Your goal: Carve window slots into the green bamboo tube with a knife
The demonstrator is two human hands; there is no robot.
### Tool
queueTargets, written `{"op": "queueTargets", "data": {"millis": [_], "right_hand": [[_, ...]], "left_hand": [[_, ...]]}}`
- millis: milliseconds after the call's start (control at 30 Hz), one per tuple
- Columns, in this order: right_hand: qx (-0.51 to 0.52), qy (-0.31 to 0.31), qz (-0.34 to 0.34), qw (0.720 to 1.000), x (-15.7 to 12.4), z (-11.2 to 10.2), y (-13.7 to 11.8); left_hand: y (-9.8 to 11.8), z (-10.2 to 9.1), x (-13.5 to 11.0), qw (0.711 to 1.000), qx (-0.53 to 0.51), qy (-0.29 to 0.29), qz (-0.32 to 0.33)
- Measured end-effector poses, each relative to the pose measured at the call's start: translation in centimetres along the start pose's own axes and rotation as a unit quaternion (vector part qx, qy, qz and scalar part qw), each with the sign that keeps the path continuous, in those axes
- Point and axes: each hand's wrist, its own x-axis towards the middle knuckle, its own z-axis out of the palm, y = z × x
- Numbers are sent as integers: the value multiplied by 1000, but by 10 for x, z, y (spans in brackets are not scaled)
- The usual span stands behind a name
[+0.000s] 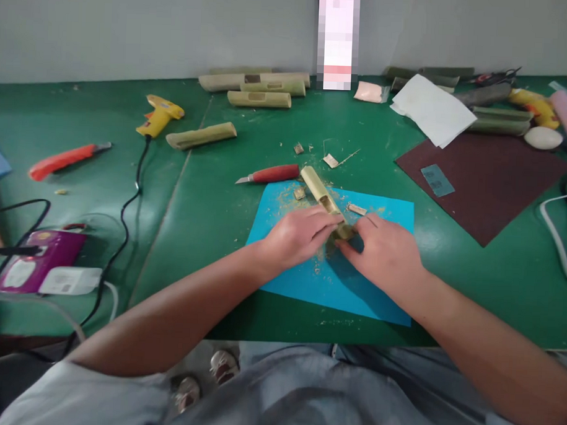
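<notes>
A bamboo tube (316, 184) with a rectangular opening cut in its side slants over a blue sheet (281, 277). My left hand (297, 235) is closed on the tube's near part, its fingertips by the opening. At the near end, my right hand (388, 248) pinches the tube between thumb and fingers; some fingertips are hidden. Just beyond the sheet lies a red-handled carving knife (275, 174), its blade toward the left. Shavings and small cut bamboo pieces, one a pale chip (357, 209), are scattered around the tube.
A yellow glue gun (159, 116), an orange utility knife (69, 160) and a purple power strip (54, 254) with cords lie left. Several bamboo tubes (259, 99) sit at the back. Brown sandpaper (486, 188) and white paper (433, 109) lie right.
</notes>
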Motion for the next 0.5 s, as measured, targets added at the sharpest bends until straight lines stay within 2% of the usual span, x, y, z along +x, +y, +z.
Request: {"op": "queueTargets", "data": {"millis": [100, 233, 400, 500], "right_hand": [[-5, -8, -3, 1000, 0, 1, 1], [-6, -25, -4, 1000, 1, 1, 3], [-2, -24, -4, 1000, 1, 1, 4], [0, -21, -12, 1000, 1, 1, 4]], "left_hand": [[1, 1, -1, 1000, 7, 18, -20], [4, 1, -3, 999, -25, -16, 21], [0, 0, -2, 1000, -3, 21, 0], [-1, 0, -1, 999, -18, -23, 40]]}}
